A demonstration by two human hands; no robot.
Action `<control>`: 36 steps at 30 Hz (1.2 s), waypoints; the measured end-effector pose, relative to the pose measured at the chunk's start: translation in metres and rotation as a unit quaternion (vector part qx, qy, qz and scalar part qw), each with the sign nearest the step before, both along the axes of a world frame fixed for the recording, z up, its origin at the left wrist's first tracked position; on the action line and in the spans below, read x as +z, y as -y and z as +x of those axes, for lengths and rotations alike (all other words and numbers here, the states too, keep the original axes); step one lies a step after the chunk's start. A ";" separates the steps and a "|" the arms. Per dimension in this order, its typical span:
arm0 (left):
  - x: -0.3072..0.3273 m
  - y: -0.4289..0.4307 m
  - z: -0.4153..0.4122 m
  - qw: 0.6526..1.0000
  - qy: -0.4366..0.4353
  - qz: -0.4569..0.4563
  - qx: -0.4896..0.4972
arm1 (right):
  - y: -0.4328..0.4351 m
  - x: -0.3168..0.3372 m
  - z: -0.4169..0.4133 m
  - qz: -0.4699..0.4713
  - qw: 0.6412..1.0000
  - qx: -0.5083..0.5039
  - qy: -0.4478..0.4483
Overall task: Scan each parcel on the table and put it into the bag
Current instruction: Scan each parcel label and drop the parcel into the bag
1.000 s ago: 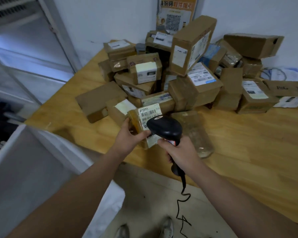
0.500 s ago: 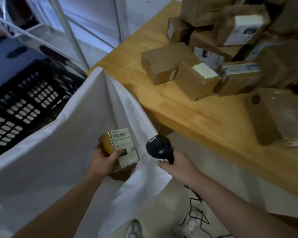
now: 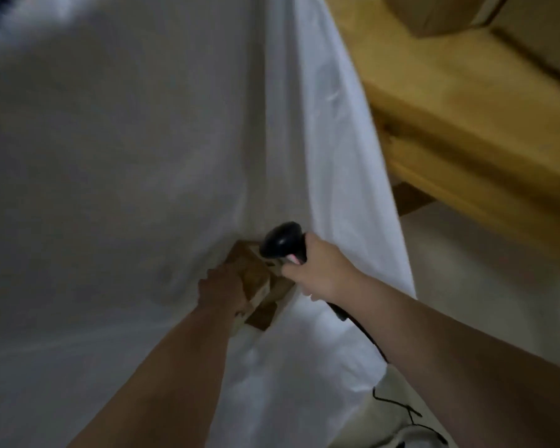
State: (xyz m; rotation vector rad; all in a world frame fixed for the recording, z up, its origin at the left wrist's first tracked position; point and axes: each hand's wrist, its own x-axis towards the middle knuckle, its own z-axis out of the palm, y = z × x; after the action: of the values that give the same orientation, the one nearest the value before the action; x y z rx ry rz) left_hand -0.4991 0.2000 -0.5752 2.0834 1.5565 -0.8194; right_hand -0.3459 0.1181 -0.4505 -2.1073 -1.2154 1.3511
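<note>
our left hand (image 3: 221, 291) grips the brown parcel (image 3: 254, 275) down inside the white bag (image 3: 330, 156) while our right hand (image 3: 320, 270) clutches the black scanner (image 3: 283, 240) beside it.

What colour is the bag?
White, seen clearly in the head view: the bag.

Held parcel (image 3: 251, 276) low inside bag (image 3: 143, 156) with left hand (image 3: 220, 291); held scanner (image 3: 283, 240) just right of it in right hand (image 3: 320, 270); had surface (image 3: 466, 101) right of bag, with boxes (image 3: 434, 14) on top
</note>
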 end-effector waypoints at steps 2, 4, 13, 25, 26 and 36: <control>-0.038 -0.001 -0.009 0.999 -0.018 -0.002 0.040 | -0.001 -0.032 0.000 -0.029 0.999 0.011 0.013; -0.065 0.000 -0.014 0.998 -0.029 0.019 0.055 | 0.004 -0.058 0.001 -0.048 0.999 0.002 0.005; -0.086 0.002 -0.017 0.996 -0.044 0.041 0.061 | 0.010 -0.085 -0.004 0.012 1.000 -0.010 0.025; 0.060 0.011 0.021 0.993 0.110 0.044 0.021 | 0.045 0.034 0.013 0.039 0.999 0.007 0.038; 0.078 0.015 0.024 0.990 0.134 0.051 0.015 | 0.053 0.047 0.015 0.041 0.999 -0.007 0.031; 0.273 0.067 0.063 0.937 0.336 0.082 -0.043 | 0.138 0.193 0.039 0.147 0.972 -0.186 0.004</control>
State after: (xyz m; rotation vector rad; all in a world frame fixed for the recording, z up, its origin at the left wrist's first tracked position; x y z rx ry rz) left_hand -0.4362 0.1326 -0.3022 2.2232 1.1800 0.0332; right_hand -0.3066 -0.0202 -0.2574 -2.0000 -0.8979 0.9371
